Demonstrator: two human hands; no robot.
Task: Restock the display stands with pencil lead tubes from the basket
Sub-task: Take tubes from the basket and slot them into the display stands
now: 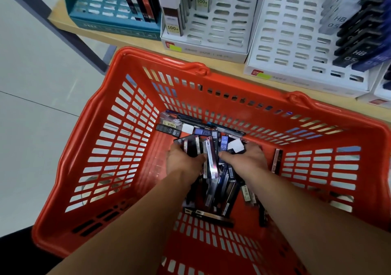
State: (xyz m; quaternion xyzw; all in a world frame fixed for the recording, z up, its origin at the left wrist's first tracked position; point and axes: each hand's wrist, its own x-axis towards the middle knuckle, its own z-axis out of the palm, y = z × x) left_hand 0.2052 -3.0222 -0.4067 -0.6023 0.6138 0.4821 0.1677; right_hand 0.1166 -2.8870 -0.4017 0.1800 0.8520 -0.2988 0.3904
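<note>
A red plastic basket (118,139) stands below the shelf, with several dark pencil lead tubes (220,188) piled on its floor. Both my hands are down inside it. My left hand (182,160) grips a bunch of dark tubes at the left of the pile. My right hand (245,158) grips more tubes, among them a blue HB 0.5 tube (223,144) and a white-capped one. On the shelf stand a white slotted display stand (224,27) with a few 100-marked tubes, a larger white stand (296,42) with HB tubes along its right side, and a teal stand (101,4).
The wooden shelf edge (148,44) runs just behind the basket. A dark metal shelf leg (63,31) slants down at the left. Pale floor tiles (31,105) lie to the left. One loose tube (277,164) leans against the basket's right wall.
</note>
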